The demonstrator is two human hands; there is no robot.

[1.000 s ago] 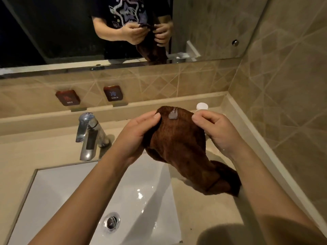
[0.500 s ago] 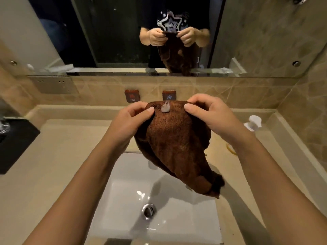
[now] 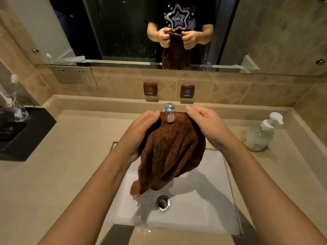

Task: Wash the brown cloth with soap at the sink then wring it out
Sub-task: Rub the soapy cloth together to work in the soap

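The brown cloth (image 3: 170,152) now hangs square over the sink (image 3: 203,206), left hand (image 3: 141,131) and right hand (image 3: 206,124) pinching its top edge (earlier off right). Wall plaques (image 3: 150,89) read HOT, COLD.

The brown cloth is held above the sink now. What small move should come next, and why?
Probably lower the brown cloth under the faucet. Both the left hand and right hand pinch its top edge over the basin, and no water runs.
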